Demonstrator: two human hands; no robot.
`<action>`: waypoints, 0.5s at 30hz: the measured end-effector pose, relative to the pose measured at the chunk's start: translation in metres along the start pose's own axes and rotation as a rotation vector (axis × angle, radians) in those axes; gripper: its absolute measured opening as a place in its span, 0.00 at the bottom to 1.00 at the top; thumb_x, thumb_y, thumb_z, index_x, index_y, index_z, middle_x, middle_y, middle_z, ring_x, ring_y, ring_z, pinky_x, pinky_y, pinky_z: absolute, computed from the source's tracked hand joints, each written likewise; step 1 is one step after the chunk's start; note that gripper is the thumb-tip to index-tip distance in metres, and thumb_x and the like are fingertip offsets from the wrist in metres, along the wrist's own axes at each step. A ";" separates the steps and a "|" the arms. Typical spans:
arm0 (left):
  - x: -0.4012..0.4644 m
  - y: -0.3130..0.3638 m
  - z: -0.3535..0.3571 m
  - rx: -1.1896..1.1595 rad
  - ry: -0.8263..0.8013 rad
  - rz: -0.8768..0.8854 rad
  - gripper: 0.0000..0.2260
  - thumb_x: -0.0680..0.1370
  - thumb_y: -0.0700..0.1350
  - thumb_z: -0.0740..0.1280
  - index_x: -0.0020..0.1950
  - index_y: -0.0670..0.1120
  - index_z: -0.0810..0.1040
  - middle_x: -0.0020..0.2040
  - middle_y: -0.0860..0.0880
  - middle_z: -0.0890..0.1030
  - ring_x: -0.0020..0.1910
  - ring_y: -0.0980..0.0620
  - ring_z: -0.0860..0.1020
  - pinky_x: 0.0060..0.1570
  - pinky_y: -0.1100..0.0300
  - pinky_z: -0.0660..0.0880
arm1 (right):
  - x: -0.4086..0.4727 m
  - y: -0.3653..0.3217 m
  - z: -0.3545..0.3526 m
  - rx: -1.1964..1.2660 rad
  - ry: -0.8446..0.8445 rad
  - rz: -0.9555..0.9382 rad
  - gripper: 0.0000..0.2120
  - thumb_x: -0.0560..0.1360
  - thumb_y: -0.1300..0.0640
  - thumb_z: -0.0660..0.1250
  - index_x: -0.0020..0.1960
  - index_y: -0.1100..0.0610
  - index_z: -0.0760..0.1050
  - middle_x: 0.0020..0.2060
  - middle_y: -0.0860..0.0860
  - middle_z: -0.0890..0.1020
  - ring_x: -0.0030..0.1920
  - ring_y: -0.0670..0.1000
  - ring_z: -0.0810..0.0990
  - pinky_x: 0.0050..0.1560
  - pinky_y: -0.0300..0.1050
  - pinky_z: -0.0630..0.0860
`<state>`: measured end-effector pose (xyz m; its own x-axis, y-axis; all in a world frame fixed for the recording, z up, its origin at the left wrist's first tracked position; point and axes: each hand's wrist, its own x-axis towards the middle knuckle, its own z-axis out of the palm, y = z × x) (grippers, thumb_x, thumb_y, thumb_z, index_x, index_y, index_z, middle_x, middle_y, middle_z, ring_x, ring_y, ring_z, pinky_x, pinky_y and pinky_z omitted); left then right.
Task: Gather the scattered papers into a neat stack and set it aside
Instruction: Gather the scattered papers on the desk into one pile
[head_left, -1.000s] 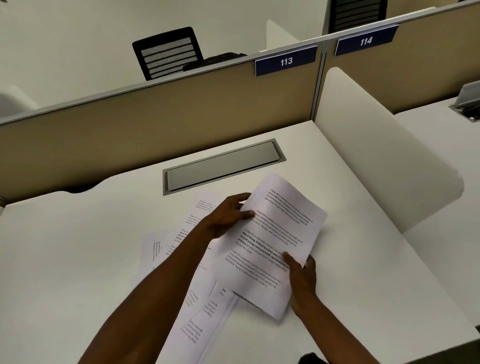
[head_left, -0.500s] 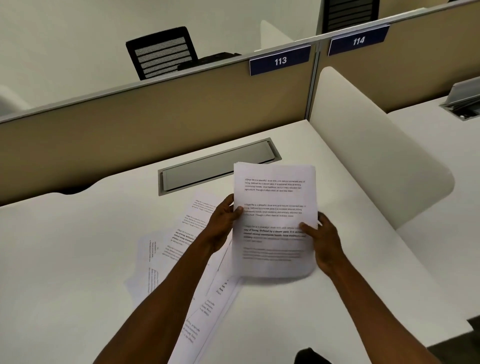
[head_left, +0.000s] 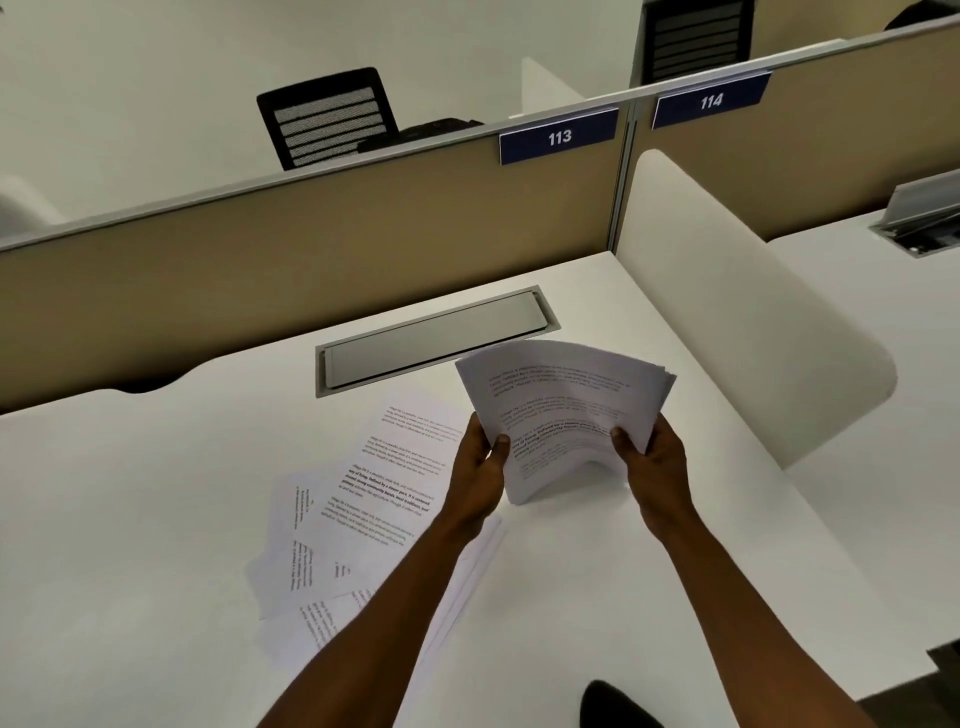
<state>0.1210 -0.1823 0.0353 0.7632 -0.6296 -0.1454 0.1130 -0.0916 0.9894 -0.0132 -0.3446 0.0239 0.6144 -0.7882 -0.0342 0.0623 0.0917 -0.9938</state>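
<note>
Papers: held stack (head_left: 566, 415), now upended and bowed between gripping left hand (head_left: 480, 467) and right hand (head_left: 652, 467); loose sheets (head_left: 384, 493) remain on desk (head_left: 130, 519)

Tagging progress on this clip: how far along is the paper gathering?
Partly done. Several sheets are already collected into a bundle, held upright between the left hand and right hand, its lower edge near the white desk, apparently being squared. Left: loose printed sheets lie fanned on the desk beside the left forearm, then the stack must be set aside.
</note>
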 end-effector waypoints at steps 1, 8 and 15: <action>0.000 -0.001 0.000 0.001 0.010 -0.006 0.17 0.83 0.39 0.59 0.70 0.52 0.70 0.61 0.51 0.80 0.62 0.50 0.79 0.54 0.57 0.81 | 0.000 -0.001 0.000 -0.011 0.000 -0.003 0.17 0.78 0.63 0.67 0.60 0.45 0.76 0.50 0.44 0.84 0.52 0.44 0.82 0.46 0.34 0.80; -0.001 0.000 -0.004 0.064 0.078 -0.029 0.18 0.83 0.40 0.61 0.70 0.55 0.70 0.57 0.60 0.80 0.56 0.58 0.79 0.45 0.69 0.80 | 0.001 0.001 -0.004 -0.062 -0.020 -0.017 0.17 0.78 0.61 0.67 0.65 0.49 0.74 0.54 0.49 0.82 0.54 0.48 0.82 0.50 0.42 0.82; -0.004 -0.006 -0.005 0.147 0.090 -0.049 0.16 0.83 0.38 0.58 0.64 0.56 0.74 0.58 0.54 0.81 0.57 0.55 0.80 0.49 0.62 0.81 | -0.003 0.006 0.002 -0.174 0.035 0.015 0.14 0.80 0.59 0.62 0.65 0.51 0.73 0.54 0.48 0.81 0.54 0.48 0.80 0.49 0.43 0.80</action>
<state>0.1209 -0.1752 0.0300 0.8134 -0.5508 -0.1869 0.0624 -0.2369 0.9695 -0.0130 -0.3405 0.0184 0.5861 -0.8087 -0.0496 -0.0856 -0.0009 -0.9963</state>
